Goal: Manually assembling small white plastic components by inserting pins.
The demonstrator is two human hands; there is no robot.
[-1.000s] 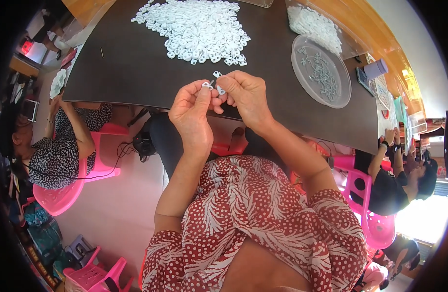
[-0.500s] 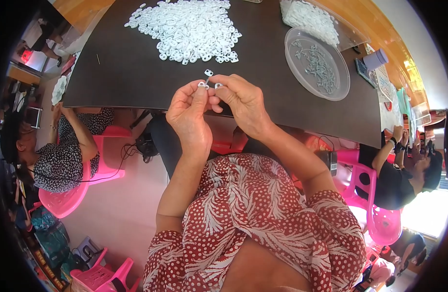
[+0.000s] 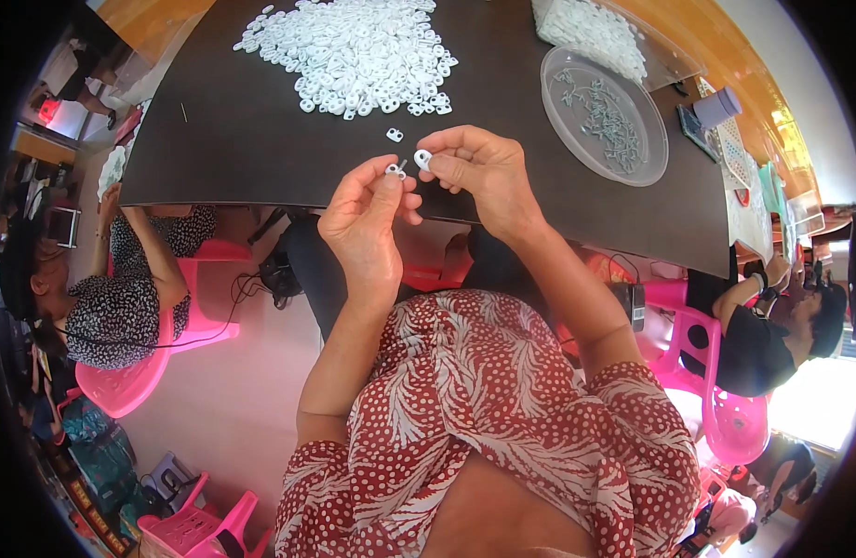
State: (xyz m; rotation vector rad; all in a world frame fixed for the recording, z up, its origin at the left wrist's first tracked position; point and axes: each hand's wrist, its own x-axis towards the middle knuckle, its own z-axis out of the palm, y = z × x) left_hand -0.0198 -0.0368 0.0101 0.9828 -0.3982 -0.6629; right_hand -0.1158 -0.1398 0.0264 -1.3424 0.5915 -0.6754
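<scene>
My left hand (image 3: 367,209) pinches a small white plastic piece with holes (image 3: 394,171) between thumb and forefinger. A thin metal pin (image 3: 403,165) stands up out of it, tilted. Just to the right, my right hand (image 3: 484,177) holds another white plastic piece (image 3: 423,160), rounded and with a dark hole, between thumb and fingertips. The two pieces are a short way apart. A single loose white piece (image 3: 394,135) lies on the dark table (image 3: 233,158) beyond my fingers. Farther back spreads a large heap of like white pieces (image 3: 372,60).
On the right, a round clear tray (image 3: 551,102) holds several small metal pins, beside a clear box of white parts (image 3: 595,37). A phone (image 3: 696,135) and a lilac cup (image 3: 716,109) lie beyond. People sit at both sides on pink chairs (image 3: 130,377).
My right hand has moved up and away from my left, carrying its white piece. The metal pin now shows above the piece in my left hand.
</scene>
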